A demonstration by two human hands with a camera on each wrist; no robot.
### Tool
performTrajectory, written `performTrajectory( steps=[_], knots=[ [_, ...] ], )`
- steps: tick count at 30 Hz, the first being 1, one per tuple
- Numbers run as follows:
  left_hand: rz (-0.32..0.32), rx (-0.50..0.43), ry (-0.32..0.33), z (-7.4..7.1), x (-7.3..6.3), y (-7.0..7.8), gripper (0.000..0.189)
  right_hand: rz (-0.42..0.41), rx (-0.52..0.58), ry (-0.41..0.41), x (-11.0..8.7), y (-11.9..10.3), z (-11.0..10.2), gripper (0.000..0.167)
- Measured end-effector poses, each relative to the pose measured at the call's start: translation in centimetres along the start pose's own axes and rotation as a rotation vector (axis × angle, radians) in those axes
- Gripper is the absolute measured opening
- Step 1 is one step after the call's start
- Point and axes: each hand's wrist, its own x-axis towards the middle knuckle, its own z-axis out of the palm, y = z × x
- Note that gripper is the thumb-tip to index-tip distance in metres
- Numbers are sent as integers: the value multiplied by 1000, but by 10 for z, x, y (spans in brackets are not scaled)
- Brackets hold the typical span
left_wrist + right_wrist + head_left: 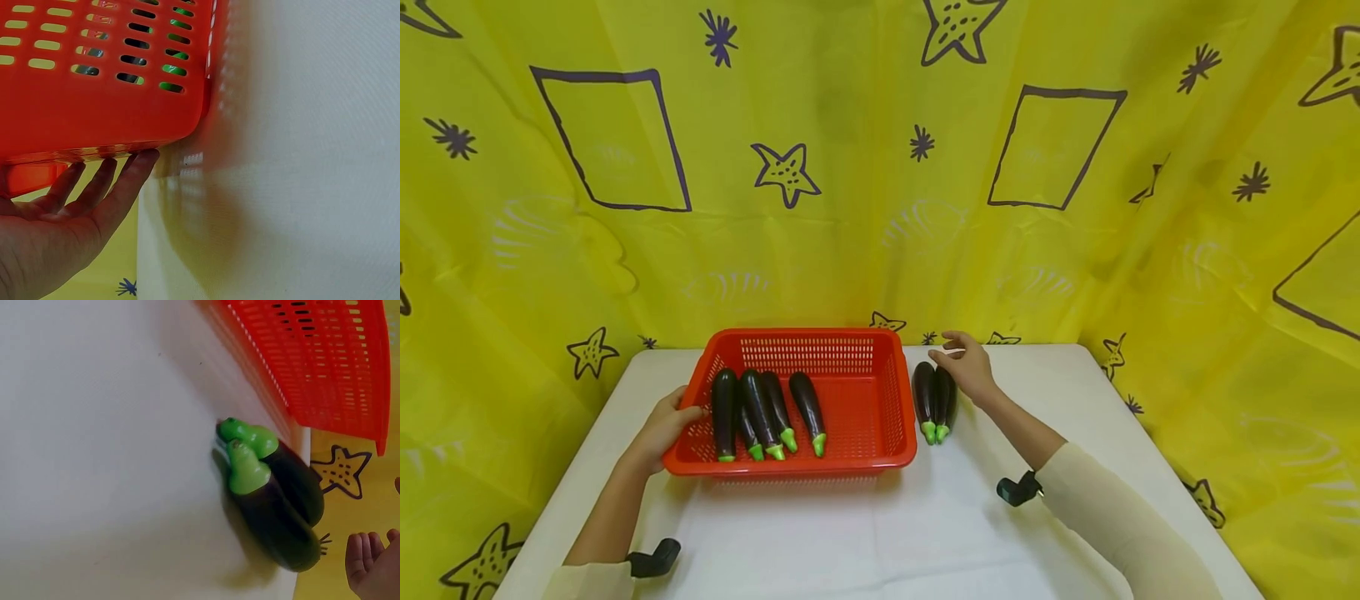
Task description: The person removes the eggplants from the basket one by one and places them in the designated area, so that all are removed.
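A red plastic basket (857, 400) holds several dark eggplants (760, 408) with green stem ends, most of them grouped toward its left side. My left hand (658, 429) grips the basket's left edge, thumb over the rim; the left wrist view shows its fingers (119, 194) underneath the rim against the outer wall. To the right of the basket, two eggplants (925, 400) lie side by side on the table, stem ends toward me. Just above their far ends is my right hand (970, 367), fingers loosely bent and nothing in its grasp. In the right wrist view these two eggplants (275, 512) appear apart from the fingers.
A white-covered table (820, 533) carries everything. Yellow curtains (850, 258) with drawn stars and frames hang behind the table and along its sides. A black wrist device (1018, 489) is worn on the right forearm, and another black device (655, 558) on the left.
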Motion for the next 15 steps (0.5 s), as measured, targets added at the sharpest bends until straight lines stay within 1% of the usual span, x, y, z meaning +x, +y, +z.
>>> performTrajectory(
  steps=[4, 9, 15],
  knots=[
    [5, -7, 6, 0, 1, 0, 50, -4, 35, -30, 1, -12, 4, 58],
    [11, -2, 2, 0, 1, 1, 51, -35, 88, -68, 2, -24, 9, 57],
    [7, 3, -2, 0, -1, 1, 52, -73, 98, -117, 0, -39, 18, 56]
  ],
)
